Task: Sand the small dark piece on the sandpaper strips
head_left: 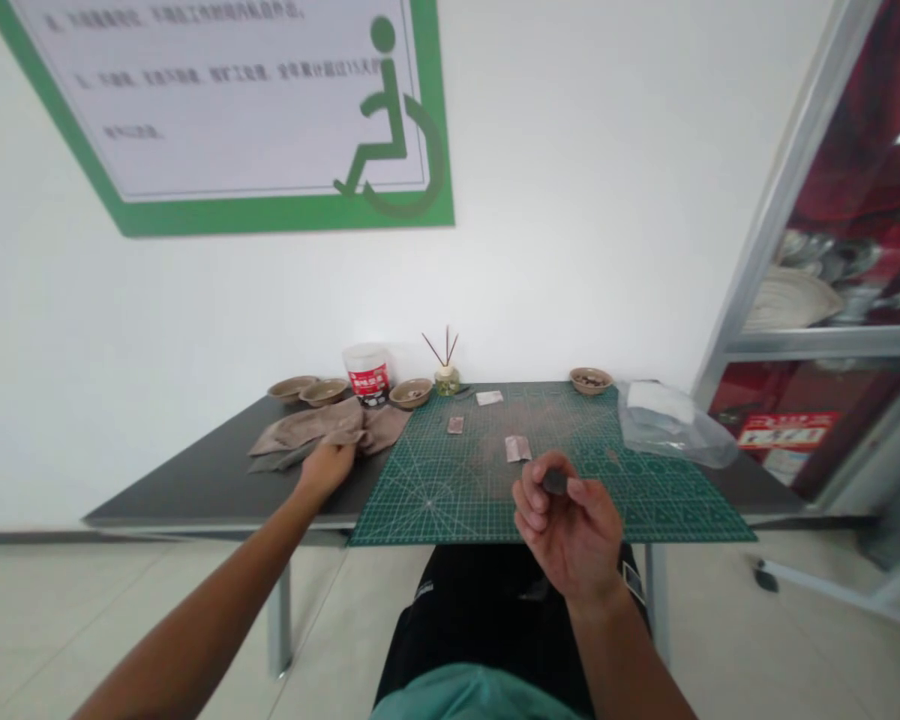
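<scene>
My right hand (574, 530) is raised above the front of the green cutting mat (429, 505), palm turned towards me. Thumb and fingers pinch a small, dark, roundish flat piece (554, 482); its exact kind does not show. At the left of the table, my left hand (331, 460) grips the near edge of a crumpled brown cloth (307, 428), its fingertips partly hidden by the fabric. On the mat behind my right hand lie a small pinkish packet (517, 448), another small packet (455, 425) and a white paper piece (489, 398).
Two shallow bowls (324, 392), a white-and-red tub (367, 373), a third bowl (411, 393) and a reed diffuser (447, 378) stand along the wall. At the right are a bowl of small pieces (590, 380) and a clear plastic bag (671, 425). A glass-fronted cabinet (832, 345) borders the table.
</scene>
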Demonstrator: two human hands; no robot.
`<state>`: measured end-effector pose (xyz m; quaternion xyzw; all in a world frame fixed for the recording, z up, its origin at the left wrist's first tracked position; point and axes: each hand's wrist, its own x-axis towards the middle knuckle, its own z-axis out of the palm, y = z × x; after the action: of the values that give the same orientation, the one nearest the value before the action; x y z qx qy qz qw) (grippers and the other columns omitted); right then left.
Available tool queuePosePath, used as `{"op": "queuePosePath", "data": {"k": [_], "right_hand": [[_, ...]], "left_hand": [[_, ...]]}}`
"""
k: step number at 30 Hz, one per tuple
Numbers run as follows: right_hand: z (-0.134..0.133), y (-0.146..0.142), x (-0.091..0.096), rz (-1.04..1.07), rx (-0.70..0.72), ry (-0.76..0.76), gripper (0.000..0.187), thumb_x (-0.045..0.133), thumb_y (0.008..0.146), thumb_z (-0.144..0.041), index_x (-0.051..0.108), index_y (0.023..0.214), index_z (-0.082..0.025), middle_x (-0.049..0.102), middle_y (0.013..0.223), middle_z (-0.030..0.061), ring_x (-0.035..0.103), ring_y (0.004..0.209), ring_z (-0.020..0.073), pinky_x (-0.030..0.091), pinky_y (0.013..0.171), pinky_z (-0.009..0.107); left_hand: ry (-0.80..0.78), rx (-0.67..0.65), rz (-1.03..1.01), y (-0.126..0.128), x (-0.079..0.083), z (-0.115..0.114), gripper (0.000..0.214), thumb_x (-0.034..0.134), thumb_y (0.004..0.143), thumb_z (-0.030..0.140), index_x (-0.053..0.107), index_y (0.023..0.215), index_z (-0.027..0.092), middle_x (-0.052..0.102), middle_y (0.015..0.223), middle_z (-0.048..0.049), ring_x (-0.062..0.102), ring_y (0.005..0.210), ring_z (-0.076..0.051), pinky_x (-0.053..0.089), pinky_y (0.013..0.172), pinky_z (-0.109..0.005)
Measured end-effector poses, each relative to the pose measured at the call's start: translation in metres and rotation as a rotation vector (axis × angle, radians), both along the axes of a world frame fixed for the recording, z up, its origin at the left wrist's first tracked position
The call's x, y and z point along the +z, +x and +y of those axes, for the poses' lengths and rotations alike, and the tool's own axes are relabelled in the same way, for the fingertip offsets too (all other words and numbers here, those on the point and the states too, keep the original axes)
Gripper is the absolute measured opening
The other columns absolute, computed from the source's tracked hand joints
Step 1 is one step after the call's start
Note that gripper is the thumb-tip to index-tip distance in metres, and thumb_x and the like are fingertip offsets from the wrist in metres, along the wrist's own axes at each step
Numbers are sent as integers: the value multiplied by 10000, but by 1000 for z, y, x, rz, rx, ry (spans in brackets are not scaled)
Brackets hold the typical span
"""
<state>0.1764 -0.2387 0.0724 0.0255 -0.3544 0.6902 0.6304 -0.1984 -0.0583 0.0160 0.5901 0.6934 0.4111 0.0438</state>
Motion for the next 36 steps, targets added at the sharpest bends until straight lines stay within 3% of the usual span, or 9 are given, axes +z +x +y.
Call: {"op": "queuePosePath", "data": {"k": [3, 6, 14, 20, 24, 36], "right_hand": [[-11, -3, 9, -31, 21, -15, 194, 574, 871, -315, 681, 907, -157, 554, 737, 25, 537, 611, 116, 501, 529, 199], [-23, -3, 17, -37, 53, -48, 189, 563, 863, -293, 679, 899, -148, 558, 737, 26, 532, 587, 108, 491, 504, 188], [-45, -9, 37, 31, 148, -34, 181, 576, 833, -303, 657, 917, -165, 443, 661, -29, 348, 513, 77, 366, 450, 157], [-63, -21, 54, 8, 106, 6, 133, 545, 891, -290, 633, 935, -199, 448, 655, -31, 354, 515, 86, 348, 457, 168], [-77, -25, 62, -16, 61, 16, 118, 540, 927, -276, 631, 976, -219, 532, 740, -7, 391, 538, 83, 371, 463, 162], [-120, -47, 46, 10, 164, -92, 147, 551, 981, -305, 659, 1071, -261, 608, 833, 3, 395, 481, 44, 408, 442, 142]], "left_hand": [[-105, 66, 129, -7, -22, -11, 411, 603, 945, 444, 608, 1237, 154, 608, 1296, -119, 577, 1208, -276, 439, 1052, -540], [-154, 94, 237, -6, -30, -10, 408, 586, 956, 439, 596, 1252, 158, 590, 1314, -120, 567, 1214, -276, 443, 1050, -534], [-213, 154, 392, -3, -29, -12, 369, 589, 959, 415, 600, 1221, 155, 603, 1261, -107, 601, 1129, -249, 504, 974, -485], [-237, 184, 429, -1, -26, -13, 355, 597, 959, 395, 603, 1214, 149, 610, 1247, -107, 609, 1119, -246, 517, 961, -480], [-232, 200, 435, 1, -24, -15, 354, 597, 959, 392, 601, 1218, 150, 611, 1244, -106, 615, 1105, -242, 526, 949, -472], [-244, 224, 480, 10, -21, -21, 350, 596, 960, 390, 599, 1217, 152, 613, 1232, -104, 619, 1089, -236, 531, 938, -462]]}}
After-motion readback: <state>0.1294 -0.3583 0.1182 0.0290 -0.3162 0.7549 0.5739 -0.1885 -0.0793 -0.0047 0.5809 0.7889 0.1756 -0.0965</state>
